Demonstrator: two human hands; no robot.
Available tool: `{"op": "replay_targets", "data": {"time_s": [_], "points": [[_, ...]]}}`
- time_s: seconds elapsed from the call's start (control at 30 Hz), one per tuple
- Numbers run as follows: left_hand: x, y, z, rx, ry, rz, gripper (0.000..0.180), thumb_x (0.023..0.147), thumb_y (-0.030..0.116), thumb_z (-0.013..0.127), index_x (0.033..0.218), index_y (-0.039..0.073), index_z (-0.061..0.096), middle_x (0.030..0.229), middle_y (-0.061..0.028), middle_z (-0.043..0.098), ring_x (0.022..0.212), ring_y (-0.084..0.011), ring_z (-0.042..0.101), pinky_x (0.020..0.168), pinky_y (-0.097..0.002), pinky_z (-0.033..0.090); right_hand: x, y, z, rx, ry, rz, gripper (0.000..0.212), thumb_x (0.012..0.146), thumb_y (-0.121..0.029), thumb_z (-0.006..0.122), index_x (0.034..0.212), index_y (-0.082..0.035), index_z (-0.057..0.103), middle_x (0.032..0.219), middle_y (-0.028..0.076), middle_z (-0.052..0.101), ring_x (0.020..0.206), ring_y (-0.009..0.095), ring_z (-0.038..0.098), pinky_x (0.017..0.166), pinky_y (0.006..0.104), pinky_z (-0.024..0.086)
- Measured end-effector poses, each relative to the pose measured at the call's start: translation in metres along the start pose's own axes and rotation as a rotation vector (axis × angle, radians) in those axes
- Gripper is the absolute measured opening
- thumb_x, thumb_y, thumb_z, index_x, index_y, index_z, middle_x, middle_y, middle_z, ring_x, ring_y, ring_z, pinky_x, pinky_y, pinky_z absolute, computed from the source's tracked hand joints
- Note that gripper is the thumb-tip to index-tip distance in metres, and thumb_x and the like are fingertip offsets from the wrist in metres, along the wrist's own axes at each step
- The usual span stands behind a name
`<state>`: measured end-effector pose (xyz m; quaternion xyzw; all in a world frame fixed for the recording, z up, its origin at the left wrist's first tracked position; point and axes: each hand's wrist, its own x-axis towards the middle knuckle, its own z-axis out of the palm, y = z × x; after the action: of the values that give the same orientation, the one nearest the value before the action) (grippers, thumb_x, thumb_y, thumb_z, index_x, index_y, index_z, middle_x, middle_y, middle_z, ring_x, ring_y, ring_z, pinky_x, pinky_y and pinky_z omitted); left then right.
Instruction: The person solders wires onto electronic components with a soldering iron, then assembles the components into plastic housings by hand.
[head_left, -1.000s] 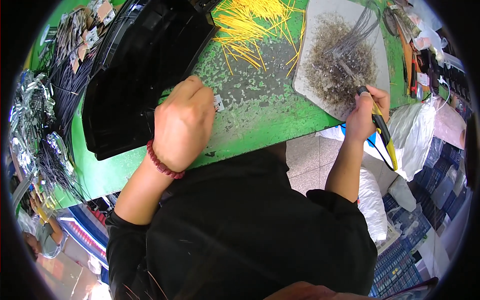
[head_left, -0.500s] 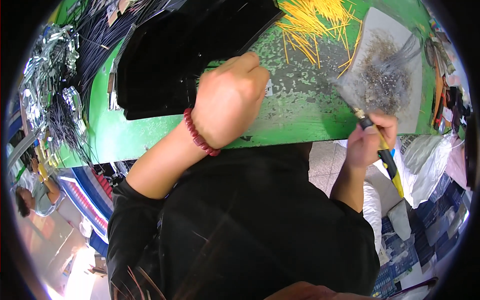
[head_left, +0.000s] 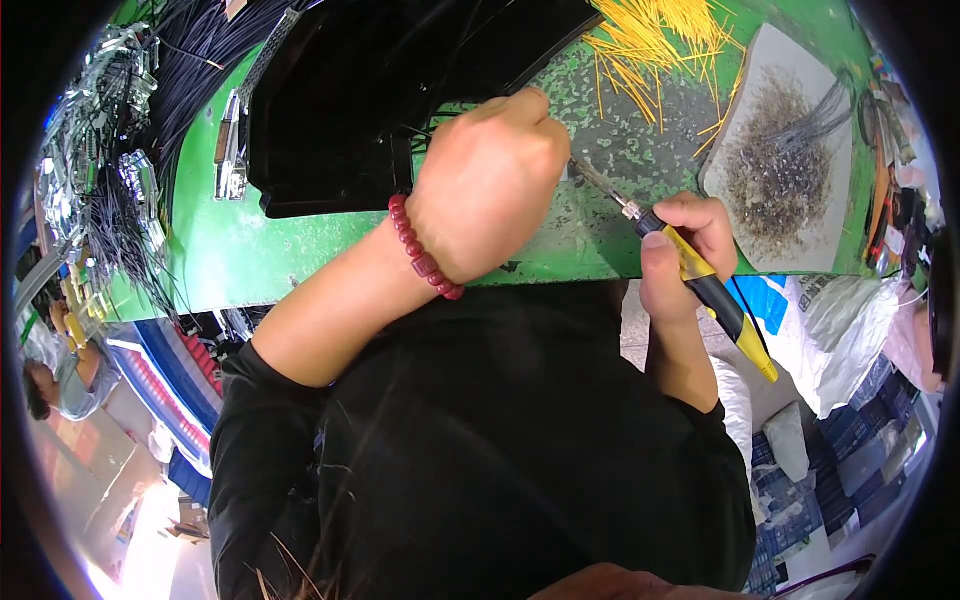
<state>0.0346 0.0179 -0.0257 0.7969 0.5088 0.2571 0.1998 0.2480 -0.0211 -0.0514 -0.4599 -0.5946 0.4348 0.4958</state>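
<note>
My right hand (head_left: 685, 250) grips a yellow-and-black soldering iron (head_left: 722, 303), its metal tip pointing up and left toward my other hand. Closed into a fist above the green worktop (head_left: 320, 262), my left hand (head_left: 492, 190) wears a red beaded bracelet (head_left: 418, 257). Its fingers curl away from view, so whatever they pinch is hidden. Thin black wires show beside that hand, at the edge of a large glossy black panel or tray (head_left: 335, 110). The iron's tip is close to the fist's right side; whether it touches anything is hidden.
Several yellow thin wires (head_left: 655, 40) lie loose at the far side. To the right rests a grey pad (head_left: 842, 165) with dark debris and fine dark strands. Bundled black wires (head_left: 215, 45) and shiny silver parts (head_left: 85, 130) fill the left. Another person (head_left: 75, 380) sits at far left.
My right hand has brought the soldering iron left, from beside the grey pad to close by my left fist. The left fist has shifted slightly right and away from me.
</note>
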Motion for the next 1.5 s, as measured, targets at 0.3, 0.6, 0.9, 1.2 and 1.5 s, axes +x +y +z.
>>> {"op": "replay_targets", "data": {"time_s": [0.3,0.6,0.9,1.2,1.5], "points": [[0.006,0.003,-0.001,0.047,-0.055,0.017,0.013,0.073,-0.002,0.062,0.065,0.000,0.053,0.074,-0.0130,0.052,0.065,-0.0341,0.058,0.057,-0.0414,0.049,0.001,-0.001,0.000,0.008,-0.003,-0.024,0.023,0.081,-0.013,0.071,0.093,0.000,0.057,0.077,0.004,0.055,0.063,0.007,0.045,0.056,0.0222,0.035],[0.008,0.003,-0.003,0.058,-0.090,0.027,0.011,0.074,-0.001,0.061,0.066,0.000,0.054,0.075,-0.0133,0.053,0.067,-0.0345,0.059,0.058,-0.0422,0.050,0.001,0.000,0.000,0.024,0.002,-0.010,0.021,0.079,-0.010,0.071,0.093,-0.001,0.058,0.079,0.005,0.057,0.064,0.007,0.047,0.057,0.0223,0.037],[0.013,0.007,-0.008,0.144,-0.182,0.043,0.007,0.060,-0.004,0.064,0.066,-0.001,0.063,0.078,-0.0163,0.061,0.076,-0.0319,0.066,0.060,-0.0400,0.056,0.002,0.000,-0.001,-0.016,-0.065,0.028,0.021,0.080,-0.011,0.071,0.093,-0.001,0.058,0.079,0.004,0.057,0.066,0.007,0.047,0.058,0.0219,0.037],[0.012,0.005,-0.007,0.113,-0.152,0.041,0.010,0.075,0.001,0.061,0.067,0.000,0.055,0.076,-0.0138,0.054,0.068,-0.0356,0.059,0.059,-0.0432,0.050,0.001,0.007,-0.001,0.079,0.022,-0.058,0.021,0.084,-0.013,0.064,0.095,0.001,0.054,0.076,0.006,0.054,0.064,0.010,0.048,0.059,0.0230,0.039],[0.008,0.005,-0.006,0.121,-0.122,0.017,0.009,0.076,0.002,0.061,0.068,0.002,0.057,0.076,-0.0112,0.055,0.065,-0.0341,0.059,0.056,-0.0425,0.049,-0.001,0.006,0.001,0.163,0.073,-0.027,0.025,0.084,-0.017,0.071,0.094,-0.001,0.055,0.076,0.000,0.051,0.063,0.005,0.040,0.057,0.0218,0.030]]}}
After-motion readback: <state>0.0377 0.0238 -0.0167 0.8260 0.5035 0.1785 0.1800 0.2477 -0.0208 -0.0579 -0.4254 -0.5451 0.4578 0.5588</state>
